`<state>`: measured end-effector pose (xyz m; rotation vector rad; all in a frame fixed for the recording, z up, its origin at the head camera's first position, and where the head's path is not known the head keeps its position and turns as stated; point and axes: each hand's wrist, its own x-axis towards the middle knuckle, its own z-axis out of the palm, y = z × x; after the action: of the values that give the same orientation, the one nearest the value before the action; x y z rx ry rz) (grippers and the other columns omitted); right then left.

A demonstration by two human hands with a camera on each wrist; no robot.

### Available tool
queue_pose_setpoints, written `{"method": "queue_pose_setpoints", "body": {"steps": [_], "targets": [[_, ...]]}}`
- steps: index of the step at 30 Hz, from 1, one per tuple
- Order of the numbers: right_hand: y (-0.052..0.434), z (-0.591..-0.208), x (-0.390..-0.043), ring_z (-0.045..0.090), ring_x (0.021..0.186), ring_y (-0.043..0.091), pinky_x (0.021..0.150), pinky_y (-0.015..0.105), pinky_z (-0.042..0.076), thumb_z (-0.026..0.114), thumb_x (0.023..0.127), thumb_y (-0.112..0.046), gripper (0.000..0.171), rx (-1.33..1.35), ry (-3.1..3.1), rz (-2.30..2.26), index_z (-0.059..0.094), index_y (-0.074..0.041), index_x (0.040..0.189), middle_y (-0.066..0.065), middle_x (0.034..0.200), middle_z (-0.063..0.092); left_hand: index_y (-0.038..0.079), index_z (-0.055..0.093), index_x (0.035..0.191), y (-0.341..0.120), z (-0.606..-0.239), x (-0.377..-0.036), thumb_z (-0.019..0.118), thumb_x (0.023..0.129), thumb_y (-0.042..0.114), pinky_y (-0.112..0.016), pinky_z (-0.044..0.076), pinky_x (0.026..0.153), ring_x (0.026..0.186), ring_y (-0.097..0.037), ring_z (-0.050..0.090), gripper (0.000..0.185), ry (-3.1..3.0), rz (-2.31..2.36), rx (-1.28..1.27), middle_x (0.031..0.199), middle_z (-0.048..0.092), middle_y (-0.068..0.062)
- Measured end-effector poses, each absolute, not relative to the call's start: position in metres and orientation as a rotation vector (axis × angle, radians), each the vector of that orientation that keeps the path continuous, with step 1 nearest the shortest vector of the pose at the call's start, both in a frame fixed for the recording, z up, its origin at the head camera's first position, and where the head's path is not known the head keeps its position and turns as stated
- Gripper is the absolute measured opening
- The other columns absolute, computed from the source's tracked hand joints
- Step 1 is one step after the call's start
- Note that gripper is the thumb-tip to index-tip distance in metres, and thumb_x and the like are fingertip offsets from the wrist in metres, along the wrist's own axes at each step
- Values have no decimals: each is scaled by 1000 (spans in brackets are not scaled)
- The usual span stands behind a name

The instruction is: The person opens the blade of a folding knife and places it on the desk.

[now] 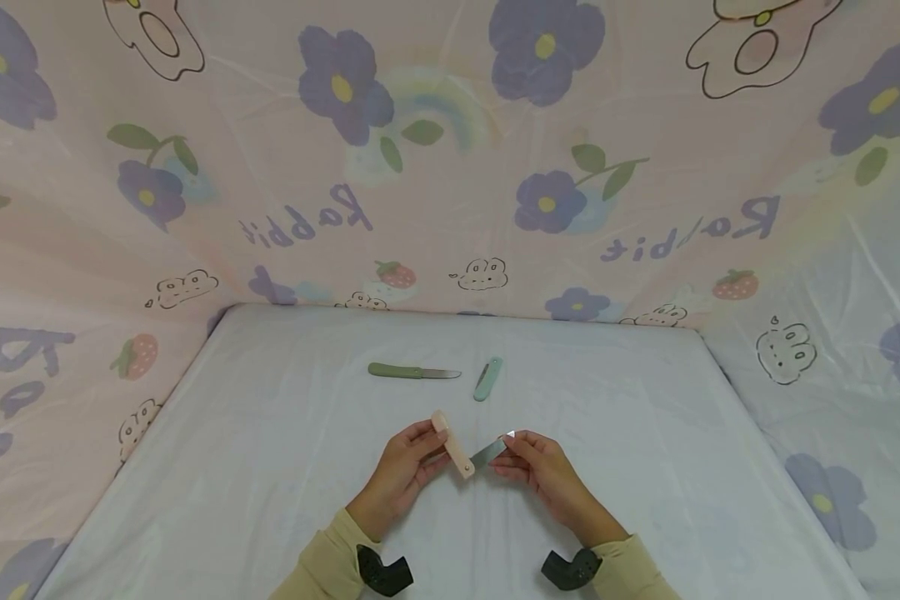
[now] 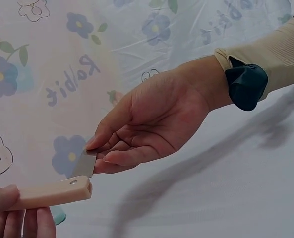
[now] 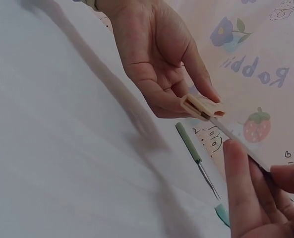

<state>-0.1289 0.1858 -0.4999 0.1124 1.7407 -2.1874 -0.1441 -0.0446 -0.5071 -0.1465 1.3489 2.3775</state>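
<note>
Two hands are held close together above the white desk, and they share one thing: a small folding knife with a pale pink handle. The left hand has its fingers and thumb curled round the pink handle, with the handle sticking up and back past the fingers. The right hand pinches the gray blade between its thumb and fingertips. The blade is partly swung out from the handle, so the two parts make a bent shape, joined at the bottom end of the handle where there is a small round pin. The knife is in the air, near the front middle of the desk, and does not touch the cloth. Both arms wear soft yellowish sleeves, and each wrist has a dark strap on it. Farther back on the desk lie two more knives, well apart from the hands. One is a dark green knife lying flat with its blade fully out, pointing to the right. Just to the right of it is a light green knife, folded shut and lying at a slant. A pink curtain with purple flowers, strawberries, bunnies and the word "Rabbit" hangs all around the desk.
</note>
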Motion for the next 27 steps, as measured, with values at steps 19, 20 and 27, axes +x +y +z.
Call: {"method": "queue_pose_setpoints", "body": {"steps": [19, 20, 27], "targets": [[182, -498, -127, 66, 90, 24, 86, 37, 50, 53, 95, -11, 24, 157, 1631, -2345, 47, 9, 107, 16, 95, 66, -6, 41, 128, -47, -504, -145, 60, 90, 5, -37, 46, 92, 104, -22, 58, 44, 1250, 2509, -226, 111, 56, -12], [182, -499, -127, 66, 90, 24, 86, 37, 49, 53, 95, -10, 23, 158, 1621, -2353, 47, 9, 107, 16, 95, 66, -5, 41, 128, -47, -504, -145, 60, 90, 4, -37, 46, 92, 104, -22, 57, 43, 1249, 2513, -232, 111, 55, -12], [180, -501, -126, 65, 93, 26, 88, 38, 48, 53, 95, -11, 20, 172, 1574, -2395, 46, 7, 103, 17, 96, 66, -5, 41, 126, -46, -504, -145, 59, 90, 2, -39, 46, 93, 103, -23, 58, 41, 1208, 2549, -271, 110, 55, -12]]}}
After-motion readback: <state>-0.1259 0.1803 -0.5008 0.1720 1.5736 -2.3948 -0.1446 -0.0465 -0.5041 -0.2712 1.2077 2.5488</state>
